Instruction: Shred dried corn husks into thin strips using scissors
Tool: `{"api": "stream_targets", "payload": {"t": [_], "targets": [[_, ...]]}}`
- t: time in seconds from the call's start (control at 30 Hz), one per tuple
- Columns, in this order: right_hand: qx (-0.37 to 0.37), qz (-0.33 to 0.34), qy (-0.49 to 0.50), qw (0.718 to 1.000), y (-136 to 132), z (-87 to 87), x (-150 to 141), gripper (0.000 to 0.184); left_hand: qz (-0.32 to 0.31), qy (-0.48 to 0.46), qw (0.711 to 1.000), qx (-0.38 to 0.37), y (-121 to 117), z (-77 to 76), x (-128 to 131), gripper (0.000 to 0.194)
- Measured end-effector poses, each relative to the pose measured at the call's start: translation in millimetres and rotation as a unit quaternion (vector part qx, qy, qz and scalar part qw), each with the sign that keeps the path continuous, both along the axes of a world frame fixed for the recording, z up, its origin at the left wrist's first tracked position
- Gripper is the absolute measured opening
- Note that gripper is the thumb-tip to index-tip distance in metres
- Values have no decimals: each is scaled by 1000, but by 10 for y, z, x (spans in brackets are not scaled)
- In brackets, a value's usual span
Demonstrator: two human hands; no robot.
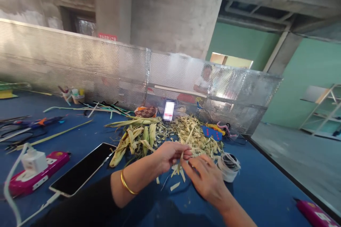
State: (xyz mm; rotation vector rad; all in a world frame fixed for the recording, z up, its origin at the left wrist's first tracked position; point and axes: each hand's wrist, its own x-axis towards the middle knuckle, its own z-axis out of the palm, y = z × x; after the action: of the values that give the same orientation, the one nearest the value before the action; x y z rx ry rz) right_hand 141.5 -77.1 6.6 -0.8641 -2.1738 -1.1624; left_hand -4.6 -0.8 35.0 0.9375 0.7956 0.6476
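Observation:
My left hand [173, 153], with a gold bangle on its wrist, pinches a narrow pale strip of dried corn husk [189, 137] between thumb and fingers. The strip sticks up from the pinch over a heap of husk scraps [198, 135]. Just to the right, my right hand [205, 177] has its bent fingers closed at the strip's lower end; its thumb is mostly hidden. Small cut husk pieces [175, 186] lie on the blue tabletop below the hands. Longer whole husks [133, 141] are piled left of the heap.
A roll of white tape [228, 167] stands right of my right hand. On the left lie a phone [84, 169] on a cable and a magenta power strip [50, 170]. Pliers [39, 123] rest farther left. A perforated metal screen [119, 74] borders the back; a person [205, 79] shows behind it.

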Motion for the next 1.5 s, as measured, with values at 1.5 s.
{"api": "stream_targets", "payload": {"t": [1.5], "targets": [[-402, 9, 374, 836, 323, 12, 64, 31, -31, 51, 989, 132, 288, -44, -23, 17]]}}
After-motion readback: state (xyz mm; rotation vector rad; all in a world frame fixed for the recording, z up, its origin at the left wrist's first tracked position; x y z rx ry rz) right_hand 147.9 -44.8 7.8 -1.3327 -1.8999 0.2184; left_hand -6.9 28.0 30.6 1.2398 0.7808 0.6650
